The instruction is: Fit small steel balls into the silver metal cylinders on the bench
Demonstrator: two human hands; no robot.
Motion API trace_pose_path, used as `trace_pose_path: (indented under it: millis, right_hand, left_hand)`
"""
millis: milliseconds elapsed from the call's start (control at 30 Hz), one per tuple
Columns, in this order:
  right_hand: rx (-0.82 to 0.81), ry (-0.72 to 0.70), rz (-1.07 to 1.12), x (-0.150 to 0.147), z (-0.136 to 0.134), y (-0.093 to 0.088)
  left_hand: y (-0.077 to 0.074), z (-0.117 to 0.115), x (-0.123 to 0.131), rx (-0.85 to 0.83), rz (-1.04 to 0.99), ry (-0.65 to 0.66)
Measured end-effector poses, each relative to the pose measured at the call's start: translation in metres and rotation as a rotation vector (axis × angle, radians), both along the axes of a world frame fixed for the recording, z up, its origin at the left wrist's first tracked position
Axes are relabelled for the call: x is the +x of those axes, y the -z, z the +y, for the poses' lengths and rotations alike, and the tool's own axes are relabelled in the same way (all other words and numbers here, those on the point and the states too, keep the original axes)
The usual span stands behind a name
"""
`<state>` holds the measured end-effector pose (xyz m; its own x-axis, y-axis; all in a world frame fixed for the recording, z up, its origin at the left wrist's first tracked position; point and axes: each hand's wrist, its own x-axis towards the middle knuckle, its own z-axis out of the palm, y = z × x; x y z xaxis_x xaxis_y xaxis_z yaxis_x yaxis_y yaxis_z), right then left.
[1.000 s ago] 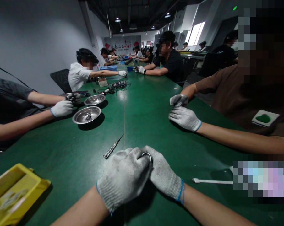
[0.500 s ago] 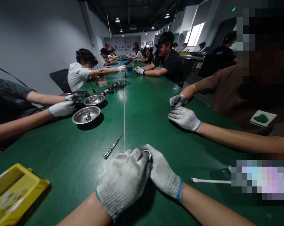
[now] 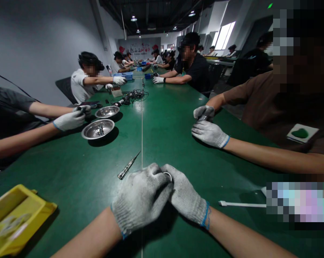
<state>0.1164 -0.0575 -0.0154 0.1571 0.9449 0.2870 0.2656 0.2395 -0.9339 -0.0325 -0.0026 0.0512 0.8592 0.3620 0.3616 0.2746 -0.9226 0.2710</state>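
Both hands wear greyish-white knit gloves and meet above the green table (image 3: 162,143). Between them sits a small round piece with a shiny ring-shaped rim (image 3: 168,175), mostly covered by my fingers, so its kind cannot be made out. My left hand (image 3: 142,197) is closed, its fingers curled over the piece from the left. My right hand (image 3: 187,193) is closed around its right side. Just beyond my left hand lies a screwdriver (image 3: 128,167) with a clear handle, its tip pointing away to the right.
A yellow bin (image 3: 41,211) with small pale parts stands at lower left. Two steel bowls (image 3: 97,129) sit near a co-worker's gloved hands at left. Another co-worker's gloved hands (image 3: 210,134) are at right. A white cable (image 3: 242,205) lies at lower right; black cables (image 3: 133,96) lie farther back.
My left hand has rolled over the round piece, its fingers now covering more of the rim. My right hand has hardly moved.
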Motion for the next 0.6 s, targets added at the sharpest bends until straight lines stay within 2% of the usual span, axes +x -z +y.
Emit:
trace_pose_path:
  millis: [133, 233, 433, 600]
  right_hand:
    - [0.003, 0.002, -0.058, 0.003, 0.000, -0.005]
    - [-0.015, 0.019, -0.056, 0.004, 0.000, -0.005]
    - [-0.020, 0.056, 0.005, 0.002, 0.001, 0.001]
    - [-0.008, 0.039, 0.027, 0.003, 0.001, -0.001]
  left_hand:
    - [-0.002, 0.002, 0.000, 0.333, 0.008, 0.021]
    - [0.001, 0.003, 0.000, 0.452, -0.037, 0.021]
    - [0.007, 0.002, 0.001, 0.481, -0.081, -0.016]
    - [0.009, 0.000, 0.001, 0.368, -0.085, -0.033]
